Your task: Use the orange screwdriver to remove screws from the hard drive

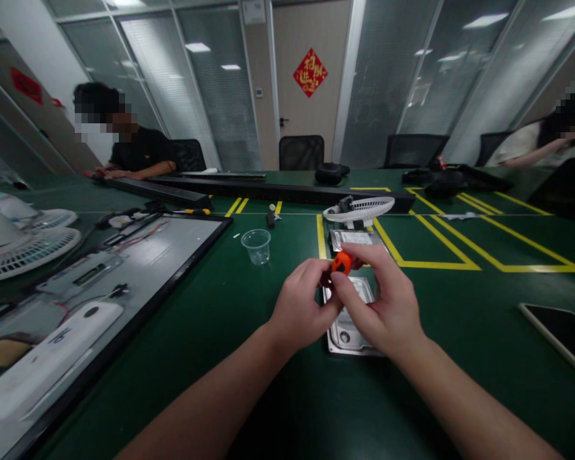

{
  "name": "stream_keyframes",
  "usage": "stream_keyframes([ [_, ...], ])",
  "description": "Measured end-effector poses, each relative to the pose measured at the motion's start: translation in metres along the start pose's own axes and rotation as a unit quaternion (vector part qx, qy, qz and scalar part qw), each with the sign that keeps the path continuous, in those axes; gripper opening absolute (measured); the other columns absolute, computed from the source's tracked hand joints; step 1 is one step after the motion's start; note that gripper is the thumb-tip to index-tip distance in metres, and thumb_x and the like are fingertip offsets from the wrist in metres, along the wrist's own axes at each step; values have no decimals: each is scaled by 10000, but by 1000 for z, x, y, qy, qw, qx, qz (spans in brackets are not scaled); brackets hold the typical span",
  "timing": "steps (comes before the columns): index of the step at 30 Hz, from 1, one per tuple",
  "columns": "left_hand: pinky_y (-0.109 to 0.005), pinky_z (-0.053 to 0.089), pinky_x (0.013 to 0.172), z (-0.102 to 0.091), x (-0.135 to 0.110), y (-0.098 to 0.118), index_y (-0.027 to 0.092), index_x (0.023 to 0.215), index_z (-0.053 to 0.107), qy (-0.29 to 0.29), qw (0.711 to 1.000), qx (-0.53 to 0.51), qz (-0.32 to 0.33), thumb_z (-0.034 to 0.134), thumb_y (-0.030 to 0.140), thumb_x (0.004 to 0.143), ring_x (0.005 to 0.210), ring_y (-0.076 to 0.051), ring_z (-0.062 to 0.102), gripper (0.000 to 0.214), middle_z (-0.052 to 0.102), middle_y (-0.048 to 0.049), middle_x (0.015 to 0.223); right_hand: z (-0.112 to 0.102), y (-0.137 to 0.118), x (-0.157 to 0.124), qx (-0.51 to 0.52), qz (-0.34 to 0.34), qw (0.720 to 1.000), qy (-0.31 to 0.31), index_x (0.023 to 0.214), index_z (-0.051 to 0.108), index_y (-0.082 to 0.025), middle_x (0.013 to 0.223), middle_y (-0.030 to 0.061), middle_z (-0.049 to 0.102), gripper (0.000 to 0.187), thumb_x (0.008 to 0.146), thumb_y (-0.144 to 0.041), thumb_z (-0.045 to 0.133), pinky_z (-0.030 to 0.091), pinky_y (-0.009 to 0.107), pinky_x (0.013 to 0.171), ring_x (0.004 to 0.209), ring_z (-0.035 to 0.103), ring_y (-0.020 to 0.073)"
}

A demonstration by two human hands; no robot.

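My left hand (301,305) and my right hand (381,300) meet above the green table, fingers pinched together on a small orange tool handle (342,262). Its black lower part shows between the fingertips; the tip is hidden. Directly under my hands lies a silver hard drive (347,335), flat on the table. A second silver drive (353,239) lies just beyond it.
A clear plastic cup (257,246) stands left of my hands. A white fan grille (359,209) rests behind. A large black-framed panel (124,268) with parts fills the left. A dark tablet (563,335) lies at right. Two seated people are at the far side.
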State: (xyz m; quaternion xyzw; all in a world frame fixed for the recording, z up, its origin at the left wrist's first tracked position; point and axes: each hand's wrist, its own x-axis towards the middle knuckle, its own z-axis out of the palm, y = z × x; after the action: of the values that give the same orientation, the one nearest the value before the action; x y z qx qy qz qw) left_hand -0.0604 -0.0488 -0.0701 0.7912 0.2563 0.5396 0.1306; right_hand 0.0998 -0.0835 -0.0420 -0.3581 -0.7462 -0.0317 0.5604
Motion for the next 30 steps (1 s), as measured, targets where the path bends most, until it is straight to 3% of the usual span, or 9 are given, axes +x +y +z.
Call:
stream_keyframes([
  [5,-323,513,732,0,1,0,206,1021,575,-9,1000,5,13,607,186,981,817,-184,622,54,657,-36,899,0,0,-1,31,-3,999,-38,1547,530,-271,1317,91,708,530,1031,-153,561,575,474,1009,1193,678,262],
  [10,-299,534,742,2,-2,-2,211,1149,565,23,1000,-13,-15,692,195,925,820,-164,637,258,674,-27,963,-1,0,0,21,4,999,-27,1452,593,-253,1216,79,719,456,1011,-137,593,575,443,957,1100,686,241],
  [15,-289,539,743,2,-3,-3,217,1065,570,12,1000,-10,-20,714,170,874,818,-164,638,243,669,-21,950,-2,0,1,0,-8,1000,1,1348,642,-227,1135,78,707,408,953,-149,709,572,425,914,1032,678,237],
  [22,-291,510,727,1,0,0,213,1035,553,-4,1000,-8,-7,628,176,958,799,-163,617,114,643,-18,900,-1,-1,0,31,-9,999,-43,1548,538,-251,1369,102,696,541,1021,-133,570,557,457,1043,1246,662,263],
  [25,-299,514,736,2,0,0,210,1046,556,-2,1000,-7,2,611,166,965,810,-168,621,108,642,-22,903,-1,0,-1,33,-5,999,-41,1521,557,-262,1317,88,715,509,1031,-124,549,565,450,1021,1197,679,249],
  [30,-288,536,731,2,-2,-1,211,1146,555,22,1000,-14,-14,713,193,892,809,-160,635,300,671,-26,978,0,0,1,14,-4,1000,-14,1415,607,-243,1191,81,705,434,994,-143,637,578,438,951,1074,678,235],
])
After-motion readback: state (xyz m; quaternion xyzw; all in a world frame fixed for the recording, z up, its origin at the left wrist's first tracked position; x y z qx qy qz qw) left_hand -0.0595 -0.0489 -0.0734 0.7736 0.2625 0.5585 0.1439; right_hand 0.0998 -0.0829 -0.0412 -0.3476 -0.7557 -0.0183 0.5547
